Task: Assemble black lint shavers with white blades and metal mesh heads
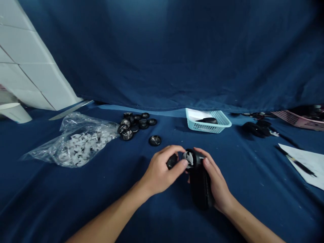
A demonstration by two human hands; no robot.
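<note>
My right hand (217, 184) is wrapped round a black cylindrical device (199, 189) that stands on the blue cloth, near me and just right of centre. A white bladed part (188, 158) sits in the device's top end. My left hand (162, 170) is curled beside it, its thumb and fingertips pinching that white part, and a small black round piece (172, 161) shows under its fingers. A single round black mesh cap (154, 140) lies just beyond my left hand.
A pile of several black mesh caps (134, 124) lies further back. A clear plastic bag of white parts (78, 141) is at the left. A light blue basket (208, 120), dark items (254, 129), a pink basket (300, 119) and paper with a pen (303, 163) are at the right.
</note>
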